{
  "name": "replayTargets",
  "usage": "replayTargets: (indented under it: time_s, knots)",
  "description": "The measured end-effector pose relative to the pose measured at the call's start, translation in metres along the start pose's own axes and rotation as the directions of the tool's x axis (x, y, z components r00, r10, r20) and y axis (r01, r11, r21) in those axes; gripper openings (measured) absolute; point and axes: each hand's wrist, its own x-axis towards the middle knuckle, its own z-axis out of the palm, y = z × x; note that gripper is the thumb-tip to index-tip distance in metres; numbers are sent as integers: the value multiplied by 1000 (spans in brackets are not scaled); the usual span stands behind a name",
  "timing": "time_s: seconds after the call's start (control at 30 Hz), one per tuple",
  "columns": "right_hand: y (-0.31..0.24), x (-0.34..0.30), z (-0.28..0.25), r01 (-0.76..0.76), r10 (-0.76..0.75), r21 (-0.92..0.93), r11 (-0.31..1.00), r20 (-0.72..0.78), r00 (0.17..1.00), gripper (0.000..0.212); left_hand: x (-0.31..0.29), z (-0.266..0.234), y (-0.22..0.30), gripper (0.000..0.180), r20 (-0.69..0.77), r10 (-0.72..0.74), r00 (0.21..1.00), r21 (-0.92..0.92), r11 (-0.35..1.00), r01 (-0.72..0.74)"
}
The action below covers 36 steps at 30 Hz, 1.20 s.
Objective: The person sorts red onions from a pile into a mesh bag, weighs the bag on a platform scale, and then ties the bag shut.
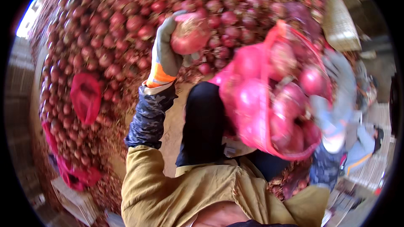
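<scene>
From where I'm standing, 1 big red onion (191, 35) is sitting in the person's left hand (167, 44), held up over the heap of red onions (101, 42) and to the left of an open pink-red mesh bag (248, 96). That hand, in a grey glove with an orange cuff, is curling round the onion's left side, its fingers partly closed and gripping it. The bag is tilting, its mouth facing right, and several onions are filling it up to near the rim. The right hand (336, 88), gloved too and blurring, is spreading its fingers at the bag's right rim; I cannot tell how firmly it is gripping. The person's dark-trousered knee (204, 117) is rising just beside the bag, and camouflage sleeves (150, 115) are showing below a tan jacket (210, 187). Over on the left, 1 red mesh piece (85, 98) is lying on the heap, and more red mesh (75, 174) is bunching at its lower edge. At the far right, another person (362, 147) is bending near stacked, flat pale sheets (372, 170).
</scene>
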Motion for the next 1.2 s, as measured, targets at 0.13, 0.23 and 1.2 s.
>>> replayTargets:
  time_s: [0.13,0.23,1.2]
  knots:
    - [-9,41,17,479,-443,-344,808,181,878,84,-1,149,23,43,364,-129,922,332,943,1]
    - [-4,27,-11,356,-354,-231,905,50,934,72,1,144,17,33,367,132,921,819,425,-387]
    - [116,-18,-61,-369,357,-311,876,-97,929,42,-72,-283,-117,24,-375,50,926,927,8,375]
